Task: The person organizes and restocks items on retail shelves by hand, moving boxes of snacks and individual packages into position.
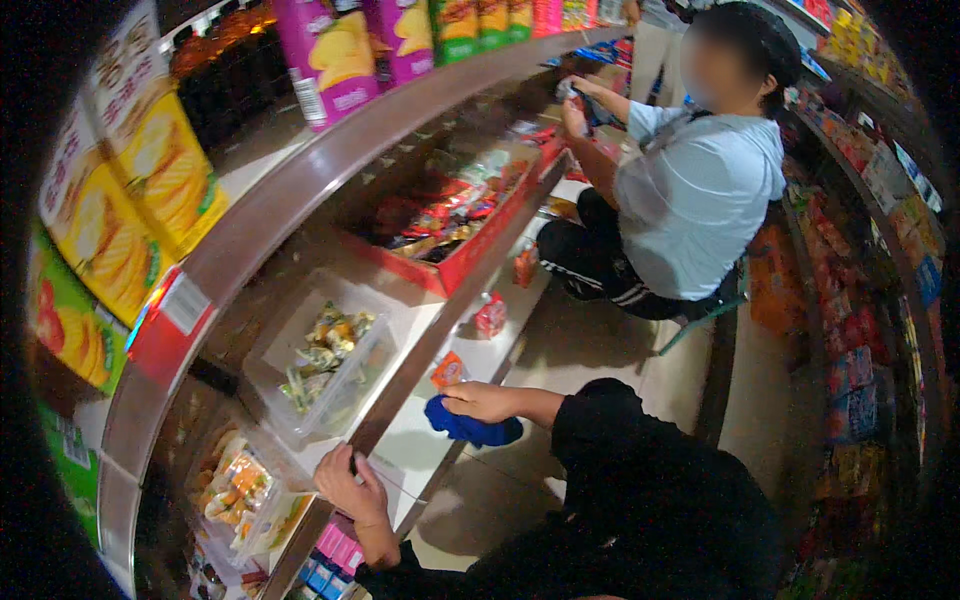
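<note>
My right hand (484, 403) holds a crumpled blue cloth (474, 426) over the low white shelf, close beside an orange packet (448, 370). My left hand (352, 480) rests at the brown front edge of the shelf above, its fingers bent; whether it grips anything small cannot be told. A thin pale cord or wire extends from near it to the right. Behind that edge stands a clear plastic bin (330, 367) with gold and green wrapped pieces. Nearer on the left is another clear bin (277, 517) of packaged snacks.
A red carton (442, 274) of wrapped snacks stands farther along the shelf. Chip canisters (330, 60) line the upper shelf. A seated person (690, 195) in a light shirt handles something ahead. Stocked shelves (847, 360) run along the right; a red packet (491, 315) lies on the low shelf.
</note>
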`<state>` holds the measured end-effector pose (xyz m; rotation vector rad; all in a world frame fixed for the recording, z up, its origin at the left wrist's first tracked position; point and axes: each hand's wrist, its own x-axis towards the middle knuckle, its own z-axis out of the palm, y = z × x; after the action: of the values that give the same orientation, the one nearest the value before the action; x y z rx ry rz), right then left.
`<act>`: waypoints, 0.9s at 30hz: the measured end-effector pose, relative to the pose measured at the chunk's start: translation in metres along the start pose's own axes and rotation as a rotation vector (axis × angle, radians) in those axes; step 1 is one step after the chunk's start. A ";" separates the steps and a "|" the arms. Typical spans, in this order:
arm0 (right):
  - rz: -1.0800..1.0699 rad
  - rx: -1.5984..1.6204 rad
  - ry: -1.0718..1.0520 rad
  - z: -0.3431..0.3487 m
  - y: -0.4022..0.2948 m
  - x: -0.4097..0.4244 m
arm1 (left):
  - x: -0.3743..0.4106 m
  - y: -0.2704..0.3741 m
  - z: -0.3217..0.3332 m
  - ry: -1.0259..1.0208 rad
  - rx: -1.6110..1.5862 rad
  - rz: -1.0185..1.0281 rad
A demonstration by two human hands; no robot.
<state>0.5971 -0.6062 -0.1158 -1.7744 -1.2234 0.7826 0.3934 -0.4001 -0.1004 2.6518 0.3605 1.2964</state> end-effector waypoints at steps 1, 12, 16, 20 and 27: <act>-0.026 0.086 0.048 0.001 0.005 0.001 | 0.000 0.007 0.005 -0.018 -0.102 0.039; 0.149 0.807 0.479 0.024 -0.017 -0.014 | -0.010 0.150 0.075 -0.266 -0.887 -0.661; -0.129 0.252 0.840 0.039 -0.006 -0.003 | -0.001 0.138 0.081 -0.259 -1.105 -0.782; 0.020 0.644 0.570 0.027 -0.009 -0.012 | 0.008 0.133 0.088 -0.235 -1.137 -0.738; -0.028 0.274 0.787 -0.019 0.010 -0.014 | 0.029 0.139 0.109 -0.356 -0.886 -0.574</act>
<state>0.6130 -0.6265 -0.1148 -1.5891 -0.5781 0.1678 0.5162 -0.5294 -0.1095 1.7725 0.3447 0.5751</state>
